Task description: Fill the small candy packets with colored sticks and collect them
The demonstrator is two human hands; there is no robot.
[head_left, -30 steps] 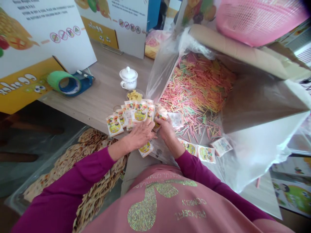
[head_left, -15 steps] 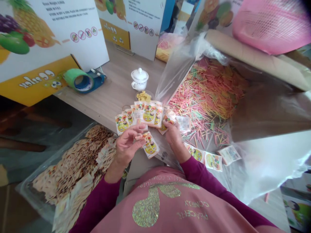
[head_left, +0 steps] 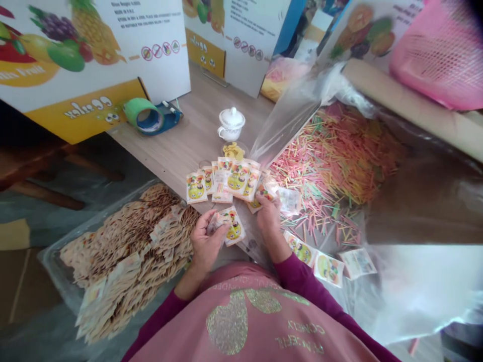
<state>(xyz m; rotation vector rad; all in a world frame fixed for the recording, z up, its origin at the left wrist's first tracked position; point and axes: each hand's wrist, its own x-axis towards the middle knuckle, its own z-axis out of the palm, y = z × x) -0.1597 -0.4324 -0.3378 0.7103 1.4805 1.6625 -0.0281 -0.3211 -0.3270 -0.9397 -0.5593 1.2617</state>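
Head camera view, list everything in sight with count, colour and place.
Printed cartons: at least three, mostly white, back
Tape dispenser: one, blue with green tape, left tabletop
Lidded cup: one, white, mid-table
Dish pieces: uncounted, yellow, before cup
Sachets: many, white-yellow-green, table front and tub
Tub: one, clear, lower left
Thin sticks: uncounted, pink-orange-green, right
Mesh basket: one, pink, upper right
Table: one, grey-brown, centre
Left hand: one, bare, centre, holding pale item
Right hand: one, bare, centre, holding sachet

- single view, from the wearer's head, facing forward and steeply down;
- shirt front (head_left: pixel 264 311) closest, filling the lower edge;
- worktop (head_left: pixel 158 156) at middle range, running aslant;
- printed boxes (head_left: pixel 162 75) farther off, cut by the top edge
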